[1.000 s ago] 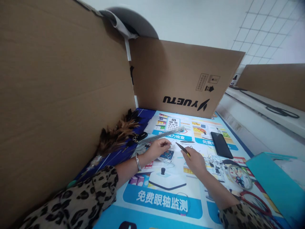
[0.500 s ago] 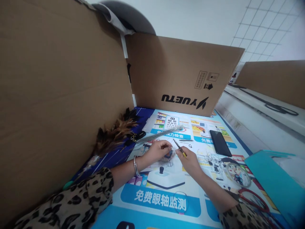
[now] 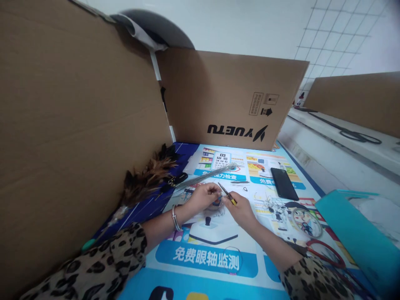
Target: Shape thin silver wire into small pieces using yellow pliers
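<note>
My left hand [image 3: 204, 197] is closed in a pinch on a thin pale wire loop [image 3: 221, 199], which hangs just above the printed table cover. Fingers hide part of the loop. In my right hand [image 3: 240, 209] is a slim tool [image 3: 227, 194] with a dark, pointed metal tip and a yellow-and-black handle. Its tip points up and away, close to the left fingertips; whether it touches the loop I cannot tell. Behind the hands lies a bundle of straight silvery wires [image 3: 210, 175]. A few short dark pieces [image 3: 240, 182] lie just to its right.
A black phone [image 3: 284, 183], tangled wire scraps [image 3: 275, 207], a clear tape roll [image 3: 308, 222] and red-handled scissors [image 3: 326, 253] lie at right, near a turquoise box [image 3: 353, 233]. Cardboard panels [image 3: 231, 96] wall the left and back. A brown feather duster [image 3: 146, 175] leans left.
My right hand has brought the tool closer to my left fingers, so its tip is now almost at them. The left hand still pinches the loop. The whole view has shifted slightly.
</note>
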Available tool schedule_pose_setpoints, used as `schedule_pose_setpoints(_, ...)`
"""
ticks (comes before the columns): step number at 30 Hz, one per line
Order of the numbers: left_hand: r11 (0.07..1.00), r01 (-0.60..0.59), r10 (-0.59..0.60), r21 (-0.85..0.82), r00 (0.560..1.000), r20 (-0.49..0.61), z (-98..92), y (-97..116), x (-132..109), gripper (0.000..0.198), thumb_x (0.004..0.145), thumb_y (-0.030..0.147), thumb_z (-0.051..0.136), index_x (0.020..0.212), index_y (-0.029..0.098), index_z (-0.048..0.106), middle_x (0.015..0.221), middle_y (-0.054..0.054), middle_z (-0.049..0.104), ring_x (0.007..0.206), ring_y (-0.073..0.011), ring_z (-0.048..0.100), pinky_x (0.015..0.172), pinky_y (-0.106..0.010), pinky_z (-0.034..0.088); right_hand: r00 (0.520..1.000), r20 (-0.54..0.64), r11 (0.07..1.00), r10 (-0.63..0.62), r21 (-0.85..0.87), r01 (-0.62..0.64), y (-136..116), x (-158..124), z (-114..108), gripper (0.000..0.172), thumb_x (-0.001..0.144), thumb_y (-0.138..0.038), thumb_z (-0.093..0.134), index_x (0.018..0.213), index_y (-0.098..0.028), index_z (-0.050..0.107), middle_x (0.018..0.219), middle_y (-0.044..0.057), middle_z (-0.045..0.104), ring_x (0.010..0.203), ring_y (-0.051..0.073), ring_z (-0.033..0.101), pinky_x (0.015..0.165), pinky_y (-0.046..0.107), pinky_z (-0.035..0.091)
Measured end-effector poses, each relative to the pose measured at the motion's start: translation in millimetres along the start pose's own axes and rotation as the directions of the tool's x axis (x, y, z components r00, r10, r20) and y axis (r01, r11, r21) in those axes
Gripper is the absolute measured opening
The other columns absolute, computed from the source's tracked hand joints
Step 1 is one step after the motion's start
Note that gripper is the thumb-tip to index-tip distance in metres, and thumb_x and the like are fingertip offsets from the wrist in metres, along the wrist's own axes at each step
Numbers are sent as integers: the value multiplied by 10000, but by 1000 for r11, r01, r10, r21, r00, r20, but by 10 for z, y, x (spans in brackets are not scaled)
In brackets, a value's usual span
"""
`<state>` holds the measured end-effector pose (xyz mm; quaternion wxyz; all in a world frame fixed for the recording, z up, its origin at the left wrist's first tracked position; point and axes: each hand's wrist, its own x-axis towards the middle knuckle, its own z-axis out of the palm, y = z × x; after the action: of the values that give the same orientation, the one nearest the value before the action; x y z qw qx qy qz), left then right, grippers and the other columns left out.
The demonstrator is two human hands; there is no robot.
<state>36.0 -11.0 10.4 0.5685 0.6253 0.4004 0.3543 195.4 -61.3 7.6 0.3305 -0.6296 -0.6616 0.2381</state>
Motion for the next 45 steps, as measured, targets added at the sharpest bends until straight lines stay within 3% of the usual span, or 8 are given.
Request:
schedule_pose_setpoints(6,1000,26,-24,-17,996,89,14,103,-39,255,716,365,598,826,137,572,664,-25,603,547,-101,563,462,-184,449,999,-46,997,3,71,0,43,31,-19,291,778,-446,416,659,-195,501,560,-39,481,544,104,436,490,193,294)
schedule_pose_setpoints(9,986,97,-77,-133,985,152,1,121,-24,279,738,395,578,835,133,566,750,-53,617,595,-106,587,483,-185,450,998,-68,994,7,106,1,72,49,-45,291,778,-442,409,671,-192,512,579,-33,493,564,111,444,504,199,304)
schedule_pose_setpoints(17,932,160,-104,-326,978,182,42,78,110,297,781,408,532,891,132,540,901,-100,606,666,-133,623,493,-192,465,995,-90,977,50,209,-31,132,99,-97,298,775,-450,407,743,-186,542,634,-22,528,610,125,465,549,214,340)
schedule_pose_setpoints(29,918,85,-50,-388,994,101,-20,-33,69,277,781,376,551,887,121,539,830,-78,609,674,-134,626,510,-193,473,995,-68,964,74,261,-54,140,102,-89,251,772,-423,424,760,-196,528,653,-23,517,635,131,466,590,228,357)
schedule_pose_setpoints(35,941,17,-1,-339,999,47,17,-59,54,274,780,369,548,907,127,542,731,-52,604,637,-124,606,527,-204,466,994,-71,959,81,277,-59,148,91,-81,239,779,-428,437,768,-204,519,647,-29,505,643,131,460,596,230,351)
schedule_pose_setpoints(40,962,-88,83,-259,996,-30,33,-62,44,235,789,347,532,886,134,553,832,-54,600,618,-97,582,504,-187,436,993,-67,945,93,320,-67,162,90,-68,218,776,-412,441,760,-207,513,603,-39,465,582,115,416,549,220,332)
schedule_pose_setpoints(45,972,-115,110,-205,993,-37,38,-55,29,220,802,322,508,903,131,550,758,-38,591,592,-90,559,504,-190,418,992,-60,934,110,347,-83,164,93,-73,220,766,-409,441,768,-204,522,575,-42,444,545,108,389,519,217,321)
